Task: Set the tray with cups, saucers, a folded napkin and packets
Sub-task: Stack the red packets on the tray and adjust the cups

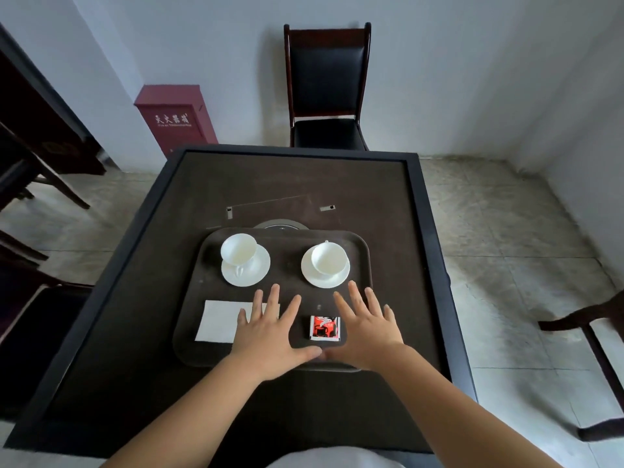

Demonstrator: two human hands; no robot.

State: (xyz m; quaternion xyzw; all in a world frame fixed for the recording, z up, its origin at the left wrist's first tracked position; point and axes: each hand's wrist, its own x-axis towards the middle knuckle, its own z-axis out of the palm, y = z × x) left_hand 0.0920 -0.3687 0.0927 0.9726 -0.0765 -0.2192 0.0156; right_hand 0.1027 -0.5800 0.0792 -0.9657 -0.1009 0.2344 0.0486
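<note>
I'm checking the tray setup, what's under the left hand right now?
The left hand, open and flat, covers the right end of the white folded napkin on the brown tray. The napkin's covered end and the tray beneath the palm are hidden.

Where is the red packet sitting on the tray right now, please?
In the head view, the red packet lies on the near right part of the tray, between the left hand and right hand, below the right-side cup.

A plain tea or game room: a dark square bench (337,177) at centre, wooden padded chair (326,86) above it, red fire-extinguisher cabinet (175,118) upper left, bare walls, tiled floor (506,231).
</note>
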